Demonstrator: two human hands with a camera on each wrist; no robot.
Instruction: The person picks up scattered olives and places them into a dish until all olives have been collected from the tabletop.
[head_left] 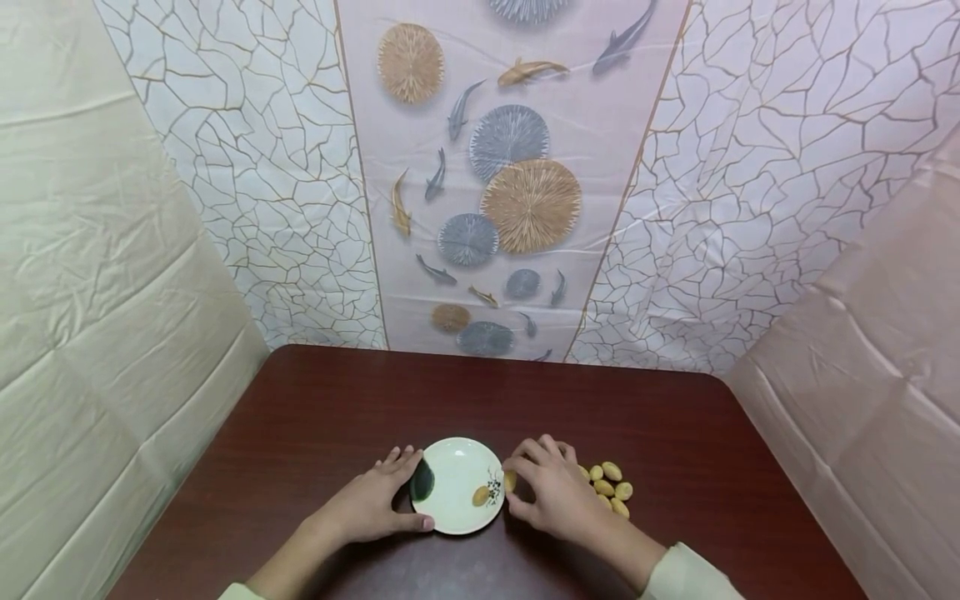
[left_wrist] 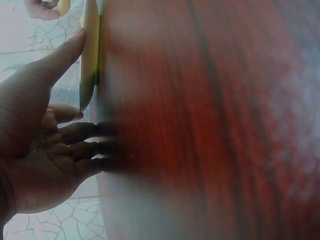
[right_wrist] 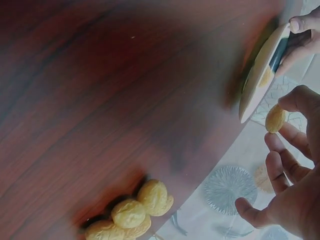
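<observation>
A round white plate (head_left: pixel 453 471), with a dark green patch on its left and a dark leafy print on its right, sits on the table. One small yellow wrinkled fruit (head_left: pixel 480 496) lies on it by the print. My left hand (head_left: pixel 375 500) rests at the plate's left edge, thumb at the near rim and forefinger at the far rim, fingers fairly straight. Just off the right rim, my right hand (head_left: pixel 555 492) pinches another yellow wrinkled fruit (right_wrist: pixel 275 119) between thumb and fingertips. In the right wrist view this fruit hangs above the tabletop, close to the plate.
Several more yellow fruits (head_left: pixel 612 472) lie in a loose group on the table right of my right hand, partly hidden by it. The dark red-brown wooden table (head_left: pixel 360 400) meets a patterned cloth backdrop (head_left: pixel 487 250) at its far edge, with pale cloth on both sides.
</observation>
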